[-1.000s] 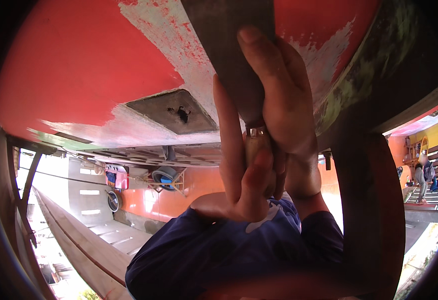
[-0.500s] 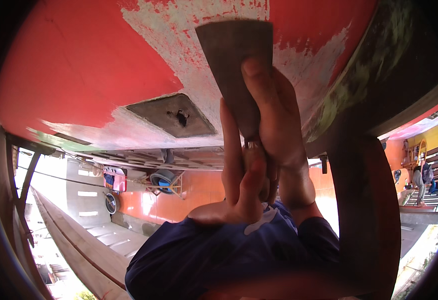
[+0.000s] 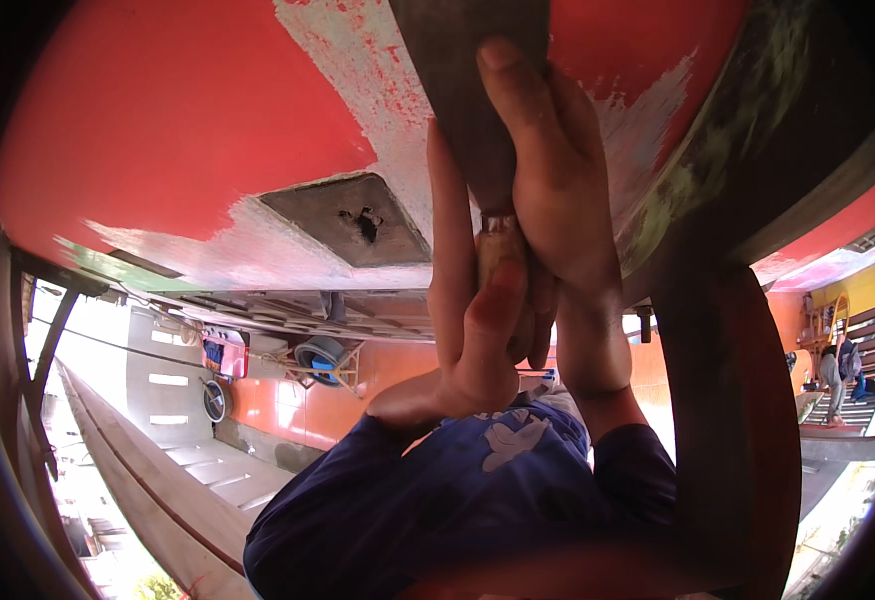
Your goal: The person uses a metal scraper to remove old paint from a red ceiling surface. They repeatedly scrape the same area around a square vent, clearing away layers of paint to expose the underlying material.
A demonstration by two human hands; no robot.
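Since the scraper (image 3: 486, 165) probably needs steadying, the left hand (image 3: 466, 335) grasps its handle (image 3: 496, 250) while the right hand (image 3: 570, 205) clasps alongside, thumb (image 3: 518, 85) flat on the blade (image 3: 448, 70), which points beyond both hands toward the partly bared red surface (image 3: 188, 110).

the left forearm (image 3: 408, 400) slants up toward the middle; the right forearm (image 3: 618, 405) rises more steeply. the left hand (image 3: 463, 335) is curled in a grip, its thumb (image 3: 500, 290) bent across the front and one finger (image 3: 448, 200) stretched straight up. the right hand (image 3: 565, 200) sits slightly higher, just beside it, gripping too, its thumb (image 3: 520, 95) pointing upward, wrist (image 3: 594, 350) nearly straight.
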